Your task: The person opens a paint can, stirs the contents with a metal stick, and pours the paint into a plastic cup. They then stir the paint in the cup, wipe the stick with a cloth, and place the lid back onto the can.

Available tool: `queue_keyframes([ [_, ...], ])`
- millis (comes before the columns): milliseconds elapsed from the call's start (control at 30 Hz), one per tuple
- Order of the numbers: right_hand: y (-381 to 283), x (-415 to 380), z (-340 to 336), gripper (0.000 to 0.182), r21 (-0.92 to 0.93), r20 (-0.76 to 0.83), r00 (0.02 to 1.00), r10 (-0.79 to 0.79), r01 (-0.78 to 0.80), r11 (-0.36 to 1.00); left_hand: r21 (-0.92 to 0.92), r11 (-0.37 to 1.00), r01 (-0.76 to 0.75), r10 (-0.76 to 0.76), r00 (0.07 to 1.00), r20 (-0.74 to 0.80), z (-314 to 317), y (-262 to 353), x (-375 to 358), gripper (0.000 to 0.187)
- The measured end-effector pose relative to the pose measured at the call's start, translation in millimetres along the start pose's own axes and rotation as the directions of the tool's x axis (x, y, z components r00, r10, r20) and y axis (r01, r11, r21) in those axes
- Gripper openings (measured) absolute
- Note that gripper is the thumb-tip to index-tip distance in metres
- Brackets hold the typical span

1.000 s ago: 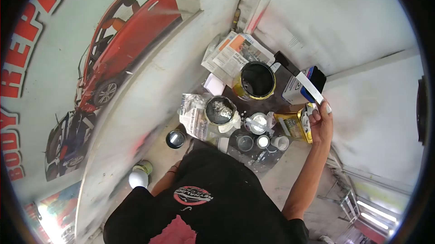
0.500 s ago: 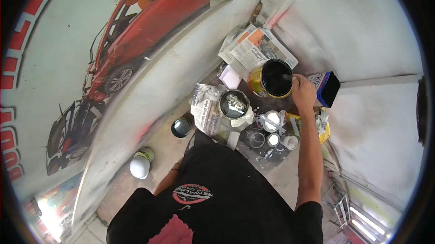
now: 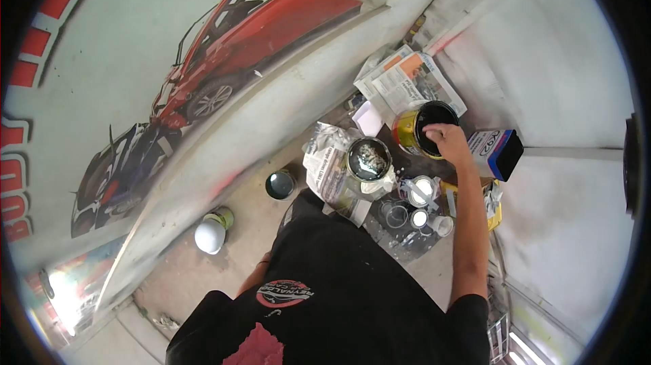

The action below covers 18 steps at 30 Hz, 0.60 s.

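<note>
My right hand [image 3: 444, 140] is over the mouth of a yellow can [image 3: 407, 132] of black paint, its fingers closed together. What they hold is hidden by the fingers and the dark paint. Beside that can, a round open can [image 3: 369, 159] with dark, white-streaked contents rests by crumpled newspaper [image 3: 324, 161]. My left forearm [image 3: 255, 279] shows low at the left, but its hand is hidden behind my dark clothing.
Small cups [image 3: 397, 215] and a white-filled tin [image 3: 422, 190] stand nearer me. A blue-and-white box [image 3: 497, 151] is at the right, newspapers [image 3: 410, 84] behind. A dark-filled tin [image 3: 280, 185] and white-topped can [image 3: 211, 235] stand left, near the wall [image 3: 271, 117].
The view has shifted, so the cans appear lower and farther right. My right hand has moved from the yellow can's right rim to over its opening, and the grey strip there is now hidden.
</note>
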State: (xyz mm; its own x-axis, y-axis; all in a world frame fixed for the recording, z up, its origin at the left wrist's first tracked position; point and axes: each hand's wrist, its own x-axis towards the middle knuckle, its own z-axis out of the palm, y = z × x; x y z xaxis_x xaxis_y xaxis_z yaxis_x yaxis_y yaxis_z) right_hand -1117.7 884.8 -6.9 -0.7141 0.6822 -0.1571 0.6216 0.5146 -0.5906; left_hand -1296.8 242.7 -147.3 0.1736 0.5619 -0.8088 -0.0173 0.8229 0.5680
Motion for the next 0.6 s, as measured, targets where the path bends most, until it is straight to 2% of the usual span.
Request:
queue_keyframes([
  [33,-5.2,-4.6,-11.7,0.021,-0.089,0.192,0.975,-0.116,0.135,0.987,0.012,1.0,0.007,-0.007,1.0,0.008,-3.2,3.5,0.8,0.064],
  [67,-10.5,-7.1,-19.6,0.019,-0.191,0.251,0.963,-0.094,0.144,0.971,0.024,1.0,0.012,-0.012,1.0,0.014,-6.0,4.2,-0.4,0.065],
  [100,-10.4,-7.7,-20.1,0.019,-0.191,0.24,0.966,-0.092,0.14,0.972,0.038,0.999,0.018,-0.018,1.0,0.018,-10.7,5.4,-1.9,0.065],
  [167,-7.5,-6.1,-16.8,0.017,-0.246,0.12,0.977,-0.174,0.199,0.949,0.07,0.997,0.03,-0.032,0.999,0.023,-18.7,13.0,-0.7,0.065],
  [200,-8.3,-3.3,-13.3,0.017,-0.243,0.11,0.979,-0.171,0.193,0.951,0.084,0.996,0.039,-0.042,0.999,0.025,-20.6,14.2,-2.2,0.065],
  [267,-9.0,3.6,-5.1,0.015,-0.313,-0.131,0.972,-0.196,0.147,0.938,0.107,0.992,0.063,-0.067,0.997,0.032,-23.3,12.0,-9.3,0.065],
  [400,1.5,6.8,-2.0,0.016,-0.322,-0.189,0.968,-0.165,0.097,0.942,0.14,0.984,0.11,-0.117,0.992,0.042,-27.6,20.8,-12.8,0.066],
  [467,5.8,3.7,-12.8,0.016,-0.353,0.008,0.991,-0.137,0.131,0.926,0.143,0.981,0.131,-0.138,0.989,0.047,-31.0,27.9,-11.6,0.066],
  [500,2.3,0.3,-15.5,0.016,-0.354,0.012,0.99,-0.139,0.134,0.926,0.141,0.98,0.14,-0.148,0.988,0.049,-30.7,27.2,-13.6,0.066],
  [567,-4.2,-8.0,-20.5,0.017,-0.34,0.199,0.98,0.004,0.065,0.938,0.141,0.978,0.153,-0.162,0.985,0.054,-26.1,23.1,-17.8,0.067],
  [600,-3.8,-6.4,-19.7,0.017,-0.343,0.2,0.98,0.004,0.066,0.937,0.143,0.977,0.16,-0.169,0.984,0.058,-26.8,27.2,-15.1,0.067],
])
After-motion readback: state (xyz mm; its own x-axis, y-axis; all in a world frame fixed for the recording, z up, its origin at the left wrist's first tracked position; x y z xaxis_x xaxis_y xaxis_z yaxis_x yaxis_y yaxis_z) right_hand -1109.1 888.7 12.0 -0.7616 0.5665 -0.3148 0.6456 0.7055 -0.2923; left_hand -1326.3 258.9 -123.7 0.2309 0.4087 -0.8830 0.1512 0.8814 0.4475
